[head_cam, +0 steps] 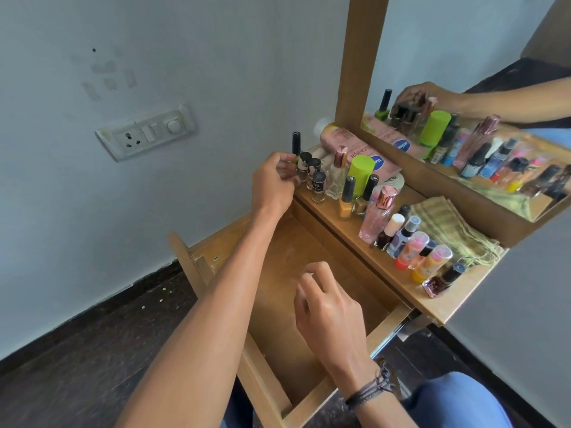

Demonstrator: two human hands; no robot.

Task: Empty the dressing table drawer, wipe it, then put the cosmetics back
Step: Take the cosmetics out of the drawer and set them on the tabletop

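- Drawer [324, 251] stands pulled out toward us below the tabletop [435, 307], at the middle of our view. Its wooden floor shows bare wherever our arms do not cover it.
- Our left hand [272, 183] reaches to eleven o'clock of the drawer, at the far left end of the tabletop. Its fingers are curled round a small bottle [289, 173], which they mostly hide.
- Just beside that hand, at three o'clock, stand the polish bottles [318, 183] with black caps. A tall bottle [296, 143] with a black cap rises at one o'clock of the hand.
- Our right hand [330, 307] hovers over the drawer at five o'clock of the left hand. Its fingers are loosely curled and nothing is in them. Dark cords [370, 387] wrap the wrist.
- A pink tube [349, 143] lies on its side behind the polish bottles, against the mirror frame. A green cap [360, 171] stands just in front of it.
- From there a row of bottles [408, 242] runs toward four o'clock along the tabletop. At its end one dark bottle lies tipped over.
- A folded cloth [448, 223] lies at two o'clock of that row, against the base of the mirror [463, 72].
- We see the bottles and the left hand reflected in the mirror.
- A switch panel [145, 131] sits on the wall at nine o'clock of the left hand.
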